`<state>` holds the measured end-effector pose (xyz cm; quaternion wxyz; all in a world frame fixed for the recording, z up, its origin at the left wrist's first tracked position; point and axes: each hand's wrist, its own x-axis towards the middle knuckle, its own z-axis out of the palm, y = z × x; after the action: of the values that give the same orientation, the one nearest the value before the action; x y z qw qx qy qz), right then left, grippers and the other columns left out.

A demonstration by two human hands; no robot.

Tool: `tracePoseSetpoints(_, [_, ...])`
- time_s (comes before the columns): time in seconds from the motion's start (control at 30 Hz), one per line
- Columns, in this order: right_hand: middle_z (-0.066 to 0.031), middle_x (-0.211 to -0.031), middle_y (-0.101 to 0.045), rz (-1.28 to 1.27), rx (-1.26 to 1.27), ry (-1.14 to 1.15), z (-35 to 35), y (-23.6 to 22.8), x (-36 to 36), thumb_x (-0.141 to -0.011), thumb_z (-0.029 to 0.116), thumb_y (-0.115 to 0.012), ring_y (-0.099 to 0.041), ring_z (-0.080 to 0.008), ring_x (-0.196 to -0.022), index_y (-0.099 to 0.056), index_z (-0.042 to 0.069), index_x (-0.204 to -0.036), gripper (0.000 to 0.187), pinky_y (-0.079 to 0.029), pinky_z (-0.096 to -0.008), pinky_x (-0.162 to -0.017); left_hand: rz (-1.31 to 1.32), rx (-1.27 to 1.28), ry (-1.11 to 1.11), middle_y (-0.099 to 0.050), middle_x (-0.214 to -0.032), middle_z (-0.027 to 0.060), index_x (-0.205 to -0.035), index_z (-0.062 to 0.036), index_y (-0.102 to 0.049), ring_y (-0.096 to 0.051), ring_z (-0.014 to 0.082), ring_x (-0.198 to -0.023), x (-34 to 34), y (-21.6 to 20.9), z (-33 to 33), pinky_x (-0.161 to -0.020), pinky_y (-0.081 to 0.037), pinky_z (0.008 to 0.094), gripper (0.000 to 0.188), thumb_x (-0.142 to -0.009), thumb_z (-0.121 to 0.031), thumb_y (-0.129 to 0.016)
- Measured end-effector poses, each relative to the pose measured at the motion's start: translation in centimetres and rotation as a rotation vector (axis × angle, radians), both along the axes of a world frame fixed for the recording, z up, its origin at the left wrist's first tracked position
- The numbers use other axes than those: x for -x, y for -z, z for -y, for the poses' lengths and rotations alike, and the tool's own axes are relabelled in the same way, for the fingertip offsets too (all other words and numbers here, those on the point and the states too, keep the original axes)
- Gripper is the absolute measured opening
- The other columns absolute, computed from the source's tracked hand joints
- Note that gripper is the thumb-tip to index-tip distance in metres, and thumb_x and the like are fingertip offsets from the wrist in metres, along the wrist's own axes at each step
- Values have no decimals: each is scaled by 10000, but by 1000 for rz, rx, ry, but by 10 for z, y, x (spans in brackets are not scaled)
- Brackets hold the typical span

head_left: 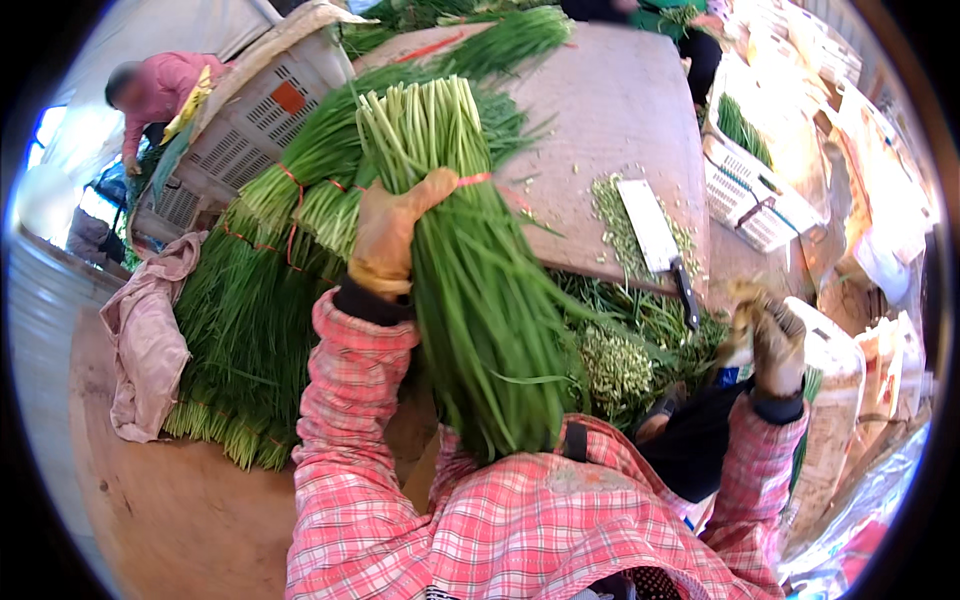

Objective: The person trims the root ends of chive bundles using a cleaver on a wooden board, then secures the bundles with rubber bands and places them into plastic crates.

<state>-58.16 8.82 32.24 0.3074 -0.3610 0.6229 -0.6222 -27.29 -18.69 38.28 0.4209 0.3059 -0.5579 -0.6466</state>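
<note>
My left hand (pixel 393 228), in a stained glove, is closed around a bunch of garlic chives (pixel 490 300). Its pale cut stems point away from me, and its green leaves hang toward my lap. A red band circles the bunch just by my fingers. At the right, my gloved right hand (pixel 772 340) is raised near the table's corner, apart from the bunch; its fingers look bent but are smeared by motion. Several banded chive bunches (pixel 250 320) lie piled to the left. A cleaver (pixel 650 230) with a black handle rests on the table (pixel 610 110) among cut stem ends.
Chive trimmings (pixel 615 360) heap below the table's near edge. White plastic crates stand at the back left (pixel 255 130) and right (pixel 755 200). A pink cloth (pixel 150 340) lies beside the pile. One person (pixel 165 100) bends at the far left; another (pixel 665 20) is at the back.
</note>
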Motion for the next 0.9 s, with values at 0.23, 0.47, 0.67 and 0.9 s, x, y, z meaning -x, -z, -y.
tracePoseSetpoints(0.23, [-96, -895, -658, 63, -9, -113, 6, -15, -40, -863, 37, -631, -623, -139, -749, -596, -29, -1157, 303, -510, -224, -633, -79, 49, -445, -644, -1035, 100, -1085, 57, -568, -620, 201, -853, 58, 111, 93, -789, -501, 322, 517, -644, -53, -815])
tracePoseSetpoints(0.47, [32, -749, -488, -585, 101, 306, 24, -14, -28, -752, -107, -670, -475, -73, -682, -712, 13, -970, 253, -374, -192, -582, 18, 16, -417, -644, -1016, 89, -1064, 21, -576, -610, 196, -873, 70, 165, 100, -824, -477, 324, 466, -675, -102, -801])
tracePoseSetpoints(0.67, [-69, -854, -649, -434, -9, 86, 78, -30, -56, -812, -45, -636, -600, -121, -710, -679, -7, -1005, 201, -466, -220, -628, 23, 64, -466, -572, -1026, 32, -1176, 1, -554, -570, 167, -857, 34, 179, 82, -791, -481, 316, 517, -715, -85, -771])
tracePoseSetpoints(0.9, [-91, -669, -643, -508, -1, 34, 217, 48, -112, -797, 109, -655, -646, -182, -597, -628, 62, -832, 64, -497, -303, -572, 606, 794, -492, -531, -830, 22, -1106, -140, -653, -533, 154, -787, 33, 155, 83, -728, -459, 281, 410, -713, -72, -750])
